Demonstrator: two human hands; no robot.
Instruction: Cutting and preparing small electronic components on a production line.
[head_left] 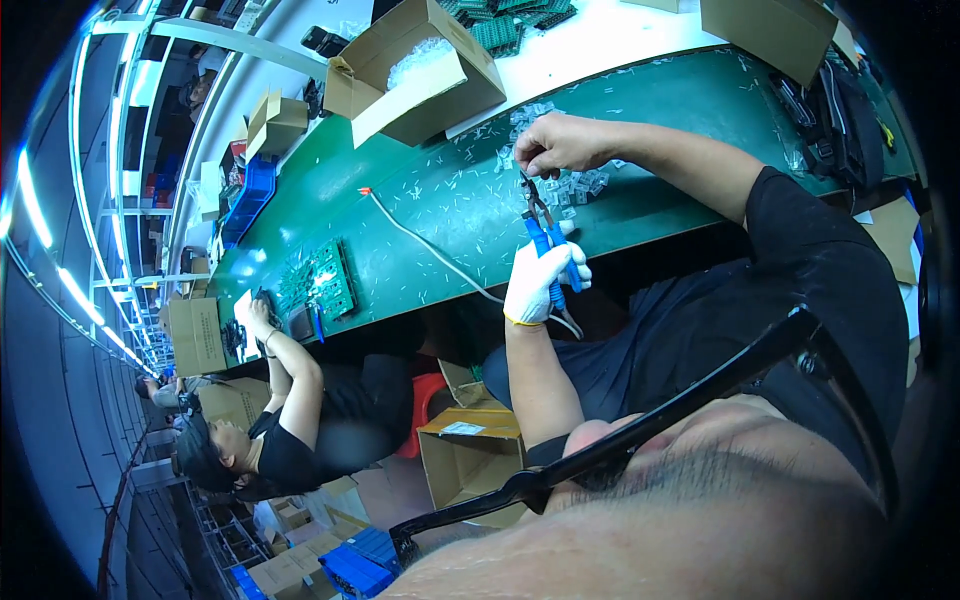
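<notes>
My left hand [540, 278], in a white glove, is closed around the blue handles of a pair of pliers [545, 236]. The jaws point away from me, toward my bare right hand [565, 145]. With thumb and fingers pinched together, that hand holds something too small to make out at the plier tips. Below both hands, a heap of small clear plastic pieces [578, 187] lies on the green tabletop [430, 190]. Thin clear slivers are scattered over much of the surface.
A white cable [430, 250] with an orange end runs across the table. Beyond it stands an open carton [430, 85] with clear pieces inside. Green circuit boards [325, 275] lie at left, where a co-worker [290, 420] sits. A black bag [845, 125] is far right.
</notes>
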